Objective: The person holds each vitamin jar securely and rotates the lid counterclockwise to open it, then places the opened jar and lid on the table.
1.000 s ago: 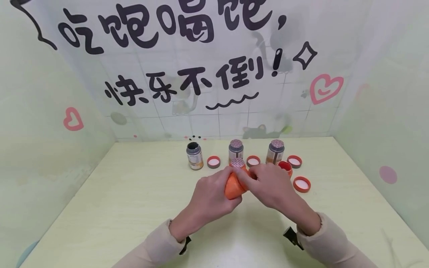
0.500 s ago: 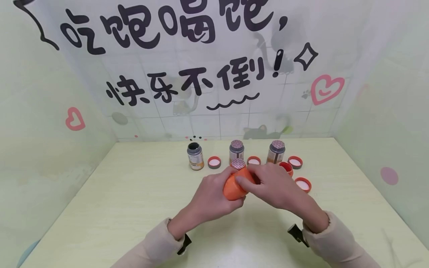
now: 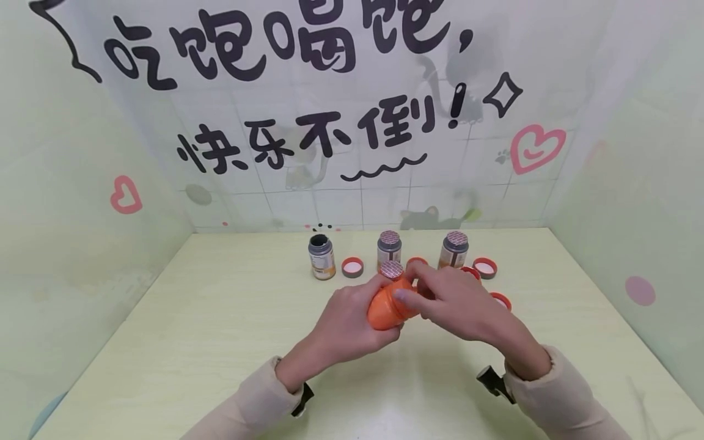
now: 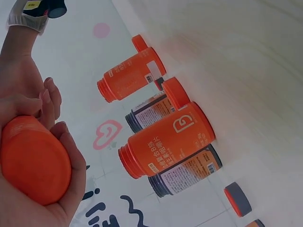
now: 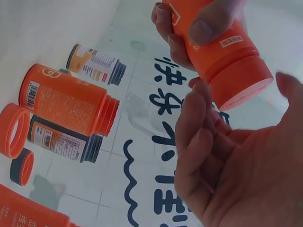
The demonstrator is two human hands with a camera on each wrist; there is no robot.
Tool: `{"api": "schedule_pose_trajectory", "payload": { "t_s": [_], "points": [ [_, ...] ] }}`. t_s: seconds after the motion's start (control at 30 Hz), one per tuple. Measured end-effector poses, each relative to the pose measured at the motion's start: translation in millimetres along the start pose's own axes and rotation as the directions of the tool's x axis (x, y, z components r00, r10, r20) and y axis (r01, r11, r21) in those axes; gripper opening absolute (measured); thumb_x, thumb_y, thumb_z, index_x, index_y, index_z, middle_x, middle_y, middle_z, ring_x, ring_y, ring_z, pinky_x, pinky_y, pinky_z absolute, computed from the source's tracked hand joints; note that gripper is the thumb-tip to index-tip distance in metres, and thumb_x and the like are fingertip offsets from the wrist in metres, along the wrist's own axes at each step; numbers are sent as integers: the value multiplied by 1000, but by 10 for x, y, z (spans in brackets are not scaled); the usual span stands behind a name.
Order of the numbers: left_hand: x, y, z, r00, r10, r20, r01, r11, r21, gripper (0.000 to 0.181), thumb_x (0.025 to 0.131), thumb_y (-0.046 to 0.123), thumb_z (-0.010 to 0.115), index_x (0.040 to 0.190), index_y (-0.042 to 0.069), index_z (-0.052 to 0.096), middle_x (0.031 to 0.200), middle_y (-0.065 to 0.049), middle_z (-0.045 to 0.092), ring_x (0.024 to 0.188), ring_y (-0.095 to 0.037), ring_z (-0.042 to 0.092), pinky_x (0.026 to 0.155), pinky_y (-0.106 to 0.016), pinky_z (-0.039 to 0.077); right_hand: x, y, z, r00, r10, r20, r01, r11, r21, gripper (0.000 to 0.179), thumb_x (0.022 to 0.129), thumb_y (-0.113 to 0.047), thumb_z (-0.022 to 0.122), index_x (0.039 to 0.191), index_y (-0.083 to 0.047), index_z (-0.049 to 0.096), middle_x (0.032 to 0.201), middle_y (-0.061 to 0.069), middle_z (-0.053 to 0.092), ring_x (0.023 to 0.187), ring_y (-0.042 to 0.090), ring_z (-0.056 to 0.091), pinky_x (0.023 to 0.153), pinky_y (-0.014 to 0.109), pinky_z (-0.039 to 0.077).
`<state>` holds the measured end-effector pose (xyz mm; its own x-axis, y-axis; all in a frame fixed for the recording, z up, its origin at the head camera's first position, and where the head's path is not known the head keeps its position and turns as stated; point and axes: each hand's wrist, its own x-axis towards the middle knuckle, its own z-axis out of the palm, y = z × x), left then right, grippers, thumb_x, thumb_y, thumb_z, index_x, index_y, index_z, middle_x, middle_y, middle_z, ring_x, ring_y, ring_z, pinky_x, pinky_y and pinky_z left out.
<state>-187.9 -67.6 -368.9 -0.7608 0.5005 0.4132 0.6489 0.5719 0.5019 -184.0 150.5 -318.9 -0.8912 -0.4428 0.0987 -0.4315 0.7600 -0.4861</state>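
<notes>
My left hand (image 3: 341, 321) grips an orange bottle (image 3: 383, 310) round its body, above the table. The bottle lies tilted, its orange cap (image 5: 241, 81) pointing toward my right hand (image 3: 459, 304). In the right wrist view the cap is seated on the neck. The fingers (image 5: 195, 137) of that hand are spread beside the cap, with the thumb (image 5: 289, 90) apart on the other side. From the left wrist, the round base of the held bottle (image 4: 35, 161) faces the camera. Just behind stands another orange bottle (image 4: 165, 139), its mouth covered by a foil seal (image 3: 392, 269).
Along the back stand an uncapped dark-necked bottle (image 3: 322, 258) and two foil-sealed ones (image 3: 389, 246), (image 3: 454, 249). A further orange bottle (image 4: 132, 75) is partly hidden by my right hand in the head view. Several caps (image 3: 352, 267) lie inside-up among them. A printed wall (image 3: 275, 208) rises behind.
My right hand has loosened from the bottle's cap end and shifted slightly right, its fingers spreading. The held bottle has turned a little, showing more of its cap end. The left hand keeps its grip.
</notes>
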Motion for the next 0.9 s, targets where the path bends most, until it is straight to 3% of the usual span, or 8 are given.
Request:
{"api": "schedule_pose_trajectory", "payload": {
  "t_s": [0.13,0.23,0.57,0.9],
  "points": [
    [-1,-8,2,1000,23,-8,-22,998,64,51,78,28,85,121,19,59,91,8,69,71,-4,59,63,-18,51,3,-7,-8,998,63,15,-63,998,13,45,99,-66,51,87,-24,60,67,-9,59,60,10,56,59,30,45],
    [3,-6,2,1000,29,-9,-28,996,83,50,78,29,85,120,19,60,90,8,68,69,-4,58,62,-18,50,0,-2,-17,996,69,50,-70,997,33,46,99,-65,52,81,-24,59,64,-8,59,59,11,57,58,30,45],
    [4,10,-8,1000,-1,17,1,1000,17,51,79,30,85,122,17,60,87,7,68,69,-4,59,61,-17,51,-6,33,-46,999,-13,51,12,999,33,22,97,-48,64,95,-29,53,65,-11,57,56,8,52,56,27,43],
    [-6,9,2,1000,7,6,-7,1000,-28,49,78,29,85,120,18,60,85,8,67,68,-4,58,60,-19,51,-22,53,-67,991,-108,79,101,991,93,32,95,-44,69,116,-27,52,75,-13,63,67,7,60,62,27,51]
  ]
}}
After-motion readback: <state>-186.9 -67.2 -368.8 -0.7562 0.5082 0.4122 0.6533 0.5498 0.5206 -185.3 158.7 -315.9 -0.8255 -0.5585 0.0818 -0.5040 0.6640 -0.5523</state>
